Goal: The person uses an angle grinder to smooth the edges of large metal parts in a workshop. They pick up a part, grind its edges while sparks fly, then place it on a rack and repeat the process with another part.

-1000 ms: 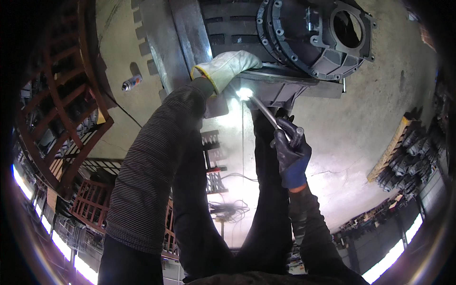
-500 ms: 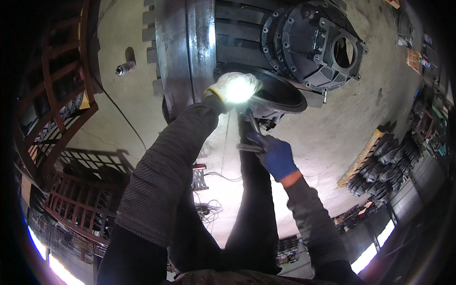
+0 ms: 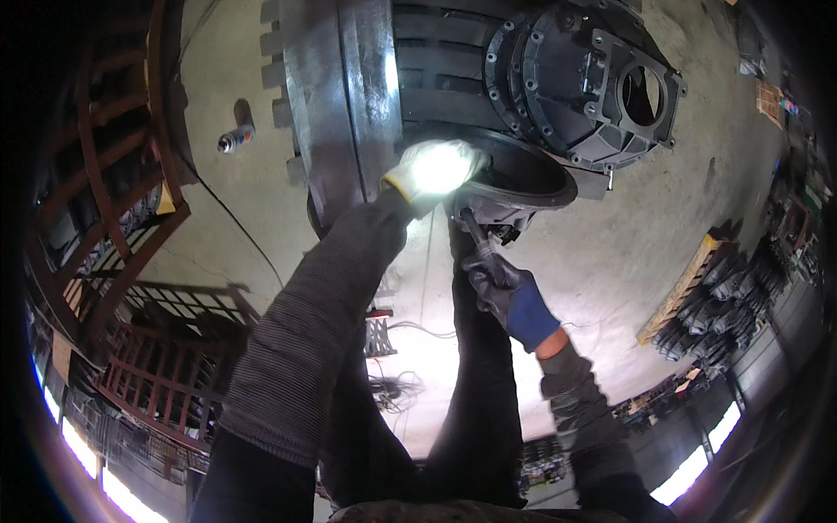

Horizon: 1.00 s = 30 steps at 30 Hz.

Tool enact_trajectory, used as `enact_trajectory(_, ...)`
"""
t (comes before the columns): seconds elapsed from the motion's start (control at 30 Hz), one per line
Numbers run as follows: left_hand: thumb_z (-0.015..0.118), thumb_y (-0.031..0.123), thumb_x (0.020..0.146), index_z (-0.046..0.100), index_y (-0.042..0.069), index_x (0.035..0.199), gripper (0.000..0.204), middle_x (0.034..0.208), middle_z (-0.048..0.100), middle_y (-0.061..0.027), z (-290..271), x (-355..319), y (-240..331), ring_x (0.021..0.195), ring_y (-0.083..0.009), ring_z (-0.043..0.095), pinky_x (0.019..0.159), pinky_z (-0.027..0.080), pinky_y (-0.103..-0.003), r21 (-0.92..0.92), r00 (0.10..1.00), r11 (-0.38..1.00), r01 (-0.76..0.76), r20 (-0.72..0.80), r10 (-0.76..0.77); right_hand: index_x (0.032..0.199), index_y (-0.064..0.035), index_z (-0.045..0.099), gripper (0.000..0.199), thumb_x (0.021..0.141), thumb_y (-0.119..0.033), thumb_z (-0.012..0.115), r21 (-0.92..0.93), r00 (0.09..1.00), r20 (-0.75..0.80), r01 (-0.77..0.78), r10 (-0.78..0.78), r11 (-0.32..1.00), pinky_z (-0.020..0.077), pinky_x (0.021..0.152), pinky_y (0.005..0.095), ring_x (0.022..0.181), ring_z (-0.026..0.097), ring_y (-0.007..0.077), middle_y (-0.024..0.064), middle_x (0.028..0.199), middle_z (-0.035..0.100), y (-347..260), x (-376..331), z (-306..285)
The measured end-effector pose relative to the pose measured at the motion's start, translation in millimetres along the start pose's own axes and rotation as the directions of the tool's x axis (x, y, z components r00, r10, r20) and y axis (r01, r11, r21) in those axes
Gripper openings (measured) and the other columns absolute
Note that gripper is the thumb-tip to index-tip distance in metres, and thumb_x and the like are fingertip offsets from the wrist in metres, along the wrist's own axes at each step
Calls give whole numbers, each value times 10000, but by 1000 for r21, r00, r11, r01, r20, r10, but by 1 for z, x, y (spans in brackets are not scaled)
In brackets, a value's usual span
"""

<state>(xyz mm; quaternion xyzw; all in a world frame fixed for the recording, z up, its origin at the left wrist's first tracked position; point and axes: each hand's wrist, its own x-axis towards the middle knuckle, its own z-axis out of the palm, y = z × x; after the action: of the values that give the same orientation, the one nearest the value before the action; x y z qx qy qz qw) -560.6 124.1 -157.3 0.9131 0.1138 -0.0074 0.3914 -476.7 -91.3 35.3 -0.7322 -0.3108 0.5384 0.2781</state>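
Observation:
My left hand, in a white glove with a yellow cuff edge, rests at the near-left rim of a dark bell-shaped metal housing. Bright light washes out its fingers, so I cannot tell how they are bent. Just below the housing, my right hand, in a blue glove with dark palm and fingers, is closed around a metal bar-shaped tool. The tool slants up and left, its far end against the underside of the housing. Its exact kind is unclear.
A larger flanged casting stands behind, beside a slatted dark surface and a shiny metal beam. A spray can lies on the floor at left, near a brown metal rack. Metal parts fill a wooden-sided pallet at right.
My right hand has turned, and the crossbar that stuck out to its left no longer shows. The left hand stays at the housing rim. The whole view has shifted slightly.

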Motion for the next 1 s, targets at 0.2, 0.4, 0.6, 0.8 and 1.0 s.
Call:
enact_trajectory(0.2,556,238,1094,738,46,1215,291,1114,761,-136,23,-5,-9,1025,-303,732,914,587,-415,-153,993,988,21,-114,-39,1215,-113,711,233,1010,-102,602,-695,848,528,395,53,601,609,688,415,815,784,237,102,971,787,-17,29,-52)
enact_trajectory(0.4,594,252,1084,745,61,1212,275,1093,760,-133,3,-5,-1,998,-297,728,891,593,-408,-119,996,993,-5,-90,-6,1240,-86,707,188,1071,-159,672,915,787,-51,-211,615,345,368,442,241,513,500,80,13,724,587,-14,30,50)
enact_trajectory(0.6,639,278,1070,758,72,1161,254,1037,757,-115,-6,-7,12,914,-291,723,817,600,-395,-204,985,975,84,-134,-113,1141,-98,699,149,1066,-226,682,923,744,-148,-132,651,361,353,456,253,519,485,78,5,708,556,6,65,71)
enact_trajectory(0.8,651,271,1070,756,65,1136,239,1008,746,-119,-3,6,2,913,-296,718,808,596,-395,-201,991,977,66,-102,-88,1300,-74,694,263,1092,-158,558,152,982,53,-189,183,970,607,742,378,902,776,232,109,1025,800,-12,8,-7)
enact_trajectory(1.0,633,233,1080,742,49,1140,223,1008,745,-113,-14,3,4,919,-285,720,825,601,-383,-496,974,849,180,-29,-224,1309,-101,726,397,913,-114,753,-552,918,395,210,31,807,575,734,415,823,748,281,123,965,772,-34,34,-53)
